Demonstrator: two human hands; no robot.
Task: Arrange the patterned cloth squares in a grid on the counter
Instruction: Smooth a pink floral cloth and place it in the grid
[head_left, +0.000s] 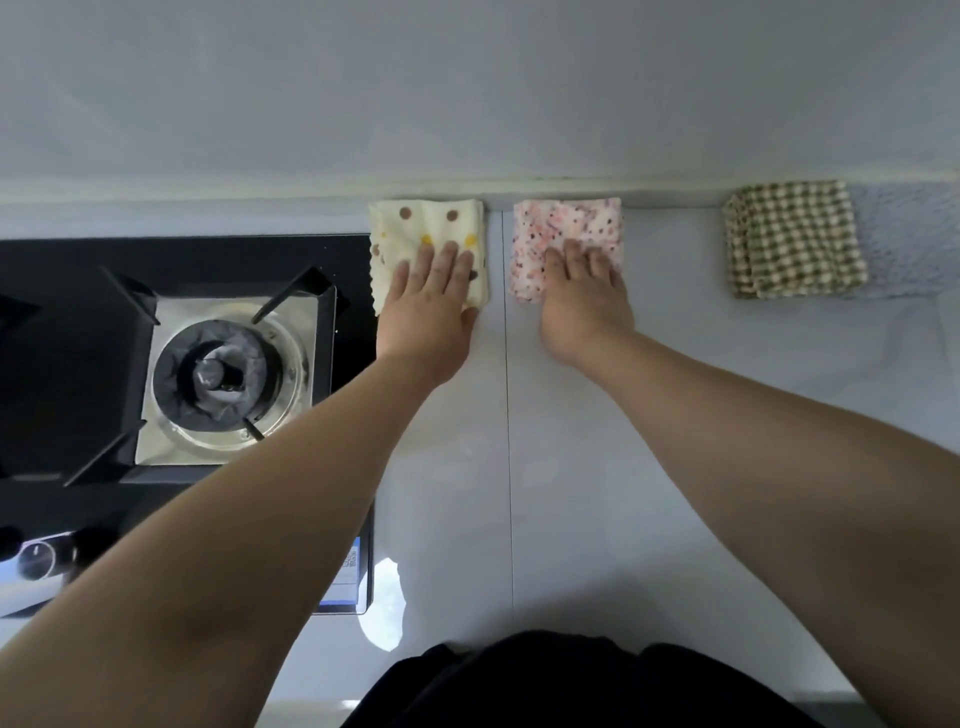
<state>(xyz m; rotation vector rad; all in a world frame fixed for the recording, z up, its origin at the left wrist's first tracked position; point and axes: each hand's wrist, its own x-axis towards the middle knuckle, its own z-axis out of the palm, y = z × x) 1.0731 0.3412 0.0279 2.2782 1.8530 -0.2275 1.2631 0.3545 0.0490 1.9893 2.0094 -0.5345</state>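
Far-row placement: left hand (431, 306), right hand (584, 296), grips spread flat, pressing dotted cloth (426, 218), floral cloth (566, 218); next likely evening gaps.

White counter (675, 415): 3 cloth squares (426, 221) (566, 221) (795, 239), stove (78, 338)

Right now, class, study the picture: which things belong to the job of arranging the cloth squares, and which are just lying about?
Belong to the job:
dotted cloth, under the left hand
pink flowered cloth, under the right hand
checked cloth, untouched
counter

Just lying about:
gas burner
stove knob
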